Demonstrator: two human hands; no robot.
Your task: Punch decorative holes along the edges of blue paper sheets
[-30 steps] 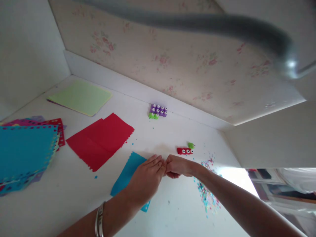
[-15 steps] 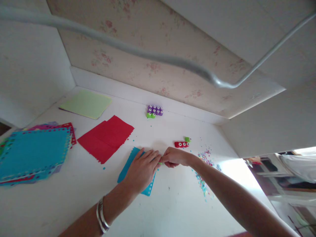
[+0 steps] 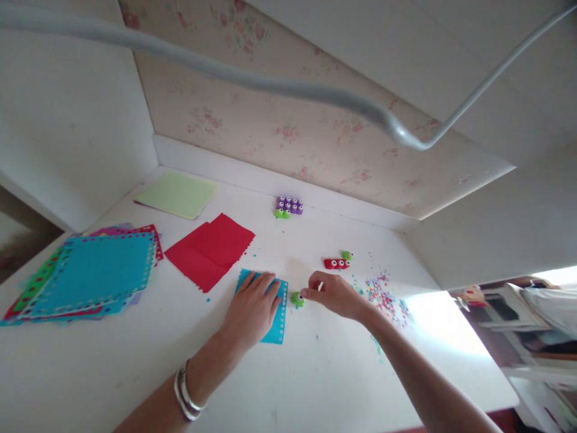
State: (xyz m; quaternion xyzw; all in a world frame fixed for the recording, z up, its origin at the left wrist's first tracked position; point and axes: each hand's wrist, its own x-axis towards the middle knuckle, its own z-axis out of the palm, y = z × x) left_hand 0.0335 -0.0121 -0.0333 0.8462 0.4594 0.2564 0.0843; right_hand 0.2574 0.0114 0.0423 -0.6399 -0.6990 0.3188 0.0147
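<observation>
My left hand (image 3: 252, 308) lies flat, fingers stretched, pressing a blue paper (image 3: 273, 334) to the table. A line of punched holes runs along the paper's right edge. Just right of that edge sits a small green craft punch (image 3: 296, 299) with a white, eye-like button. My right hand (image 3: 331, 293) is closed, its thumb and forefinger curled and their tips at the punch's right side; the exact grip is partly hidden. Beyond my right hand are a red row of punches (image 3: 331, 264) and another green punch (image 3: 347, 255).
Punched sheets (image 3: 106, 264) are piled at the left, blue on top. Red sheets (image 3: 216, 246) and pale green sheets (image 3: 178, 195) lie farther back. Purple punches (image 3: 294, 207) stand near the back wall. Confetti (image 3: 385, 294) is scattered at the right. A grey tube (image 3: 270, 81) crosses overhead.
My right hand has drawn back a little to the right from my left hand, so the green punch now shows between them. The camera view has shifted slightly. My left hand stays on the blue paper.
</observation>
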